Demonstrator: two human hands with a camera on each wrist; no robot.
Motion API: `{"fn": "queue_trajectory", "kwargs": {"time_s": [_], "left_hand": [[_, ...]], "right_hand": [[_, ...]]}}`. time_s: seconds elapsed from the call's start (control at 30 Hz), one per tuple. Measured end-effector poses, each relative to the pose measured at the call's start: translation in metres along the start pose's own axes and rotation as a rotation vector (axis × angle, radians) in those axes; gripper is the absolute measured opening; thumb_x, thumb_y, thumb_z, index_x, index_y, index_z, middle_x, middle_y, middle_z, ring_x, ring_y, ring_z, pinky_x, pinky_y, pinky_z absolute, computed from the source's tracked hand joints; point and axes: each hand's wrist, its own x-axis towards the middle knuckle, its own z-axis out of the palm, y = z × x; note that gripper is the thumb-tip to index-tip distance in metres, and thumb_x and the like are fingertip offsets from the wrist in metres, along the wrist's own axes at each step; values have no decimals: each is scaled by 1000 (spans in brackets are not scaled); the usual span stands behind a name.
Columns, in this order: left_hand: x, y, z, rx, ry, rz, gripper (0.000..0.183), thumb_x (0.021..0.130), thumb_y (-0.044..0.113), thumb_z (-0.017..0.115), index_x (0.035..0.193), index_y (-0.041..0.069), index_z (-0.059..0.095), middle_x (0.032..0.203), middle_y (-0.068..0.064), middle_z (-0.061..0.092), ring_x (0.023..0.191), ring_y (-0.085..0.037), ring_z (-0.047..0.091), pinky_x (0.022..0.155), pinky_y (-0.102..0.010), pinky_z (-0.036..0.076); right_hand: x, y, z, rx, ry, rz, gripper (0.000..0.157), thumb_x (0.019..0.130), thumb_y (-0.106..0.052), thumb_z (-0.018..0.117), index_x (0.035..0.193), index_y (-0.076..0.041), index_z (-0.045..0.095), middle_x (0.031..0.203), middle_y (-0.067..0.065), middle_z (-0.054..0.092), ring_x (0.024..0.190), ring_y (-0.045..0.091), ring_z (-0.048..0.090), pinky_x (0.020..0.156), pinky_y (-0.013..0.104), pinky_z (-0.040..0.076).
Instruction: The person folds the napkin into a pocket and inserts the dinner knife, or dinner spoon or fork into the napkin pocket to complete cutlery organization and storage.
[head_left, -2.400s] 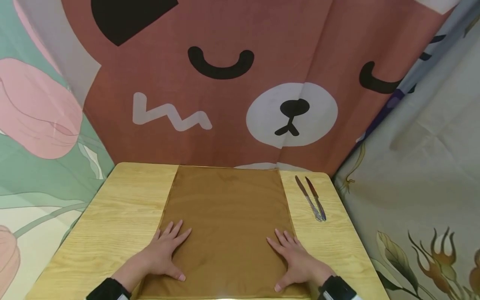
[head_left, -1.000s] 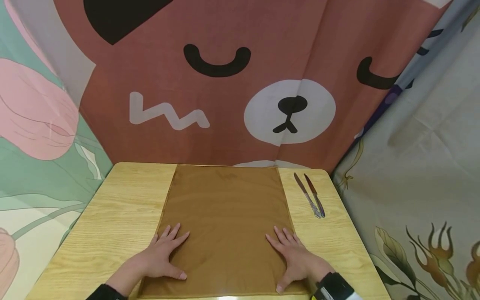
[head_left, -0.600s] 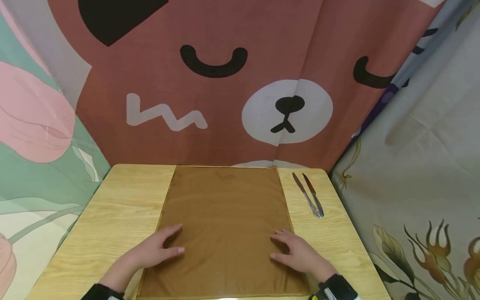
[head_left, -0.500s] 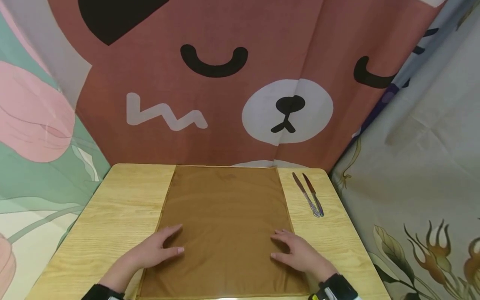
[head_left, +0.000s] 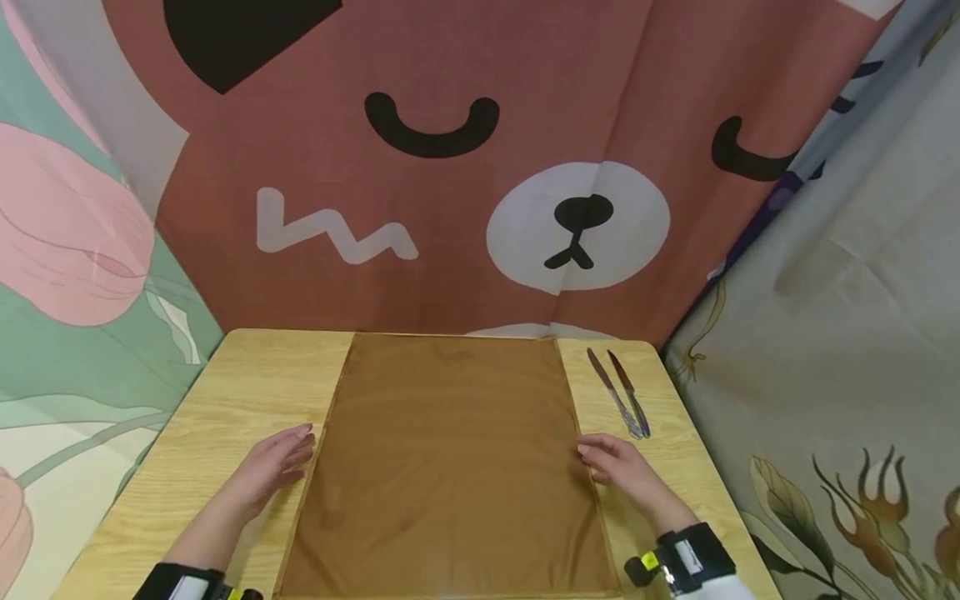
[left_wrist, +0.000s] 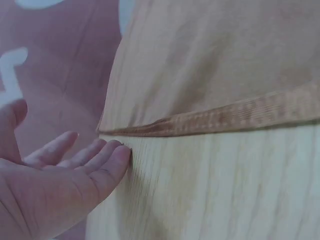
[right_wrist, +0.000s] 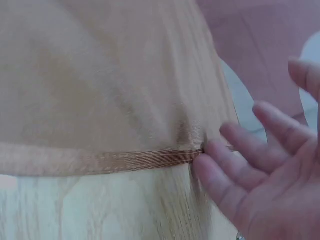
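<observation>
Printed curtain (head_left: 450, 258) backs wooden table (head_left: 247, 392); left grip (head_left: 272, 465) and right grip (head_left: 619, 465), wide, flank cloth (head_left: 450, 467).

Soft light, hazy wrist views

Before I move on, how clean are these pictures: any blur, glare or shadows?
Head view: fairly sharp, knives distinct, faint shadow on the table by the left grip; left wrist view: soft and hazy, cloth washed out, dim shadow below the fingertips; right wrist view: likewise soft and pale, with a bright patch at the left edge.
</observation>
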Motion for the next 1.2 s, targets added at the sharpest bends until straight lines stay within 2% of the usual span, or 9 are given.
{"fn": "queue_trajectory", "kwargs": {"time_s": [0.07,0.13,0.23,0.3,0.4,0.53,0.73,0.97,1.2], "left_hand": [[-2,-1,-8,-84,0,-42,72,105,47,32,152,-4,16,155,-29,22,140,-40,33,104,-49,42],[-2,-3,-14,-165,-2,-80,74,104,49,30,153,-3,13,156,-28,20,137,-33,40,102,-46,44],[0,-4,-21,-289,-15,-128,76,103,51,31,154,-1,9,157,-27,18,129,-23,51,102,-46,44],[2,-5,-24,-331,-19,-144,78,103,52,34,154,-1,9,158,-26,16,125,-21,54,102,-48,44],[9,-5,-25,-338,-44,-155,79,102,54,33,155,1,7,159,-26,13,130,-24,49,103,-51,42],[22,-2,-23,-318,-61,-155,79,102,55,32,156,3,6,159,-26,10,139,-32,36,103,-53,42],[43,7,-22,-294,-55,-157,80,101,56,35,156,5,8,159,-25,11,144,-39,24,102,-54,42],[69,18,-27,-269,-41,-199,77,102,55,33,156,6,9,160,-23,13,145,-40,22,99,-56,44],[98,32,-33,-217,-74,-220,80,100,57,34,156,6,9,160,-21,13,145,-39,20,97,-58,44]], "right_hand": [[2,1,-5,80,39,58,58,93,-44,62,130,0,56,134,20,56,121,36,56,91,48,51],[5,2,-10,146,60,87,61,94,-45,61,132,2,52,137,23,53,125,39,53,93,50,50],[11,4,-16,235,62,119,63,96,-44,58,135,4,47,141,26,48,128,40,49,95,51,49],[14,4,-19,270,49,137,62,97,-42,55,138,4,44,142,27,46,128,41,49,95,50,49],[20,3,-20,286,27,162,62,99,-40,52,141,4,41,144,28,44,128,40,49,94,49,50],[31,0,-18,291,13,176,62,99,-39,51,143,3,39,146,29,41,128,39,48,92,46,51],[54,-7,-17,314,31,191,61,99,-39,52,141,3,40,143,27,45,121,33,54,87,43,53],[81,-17,-20,302,59,248,64,97,-45,52,143,-1,41,143,24,47,123,33,53,89,42,53],[107,-31,-24,269,61,291,69,93,-52,57,143,-7,44,145,19,47,127,33,49,95,44,50]]}}
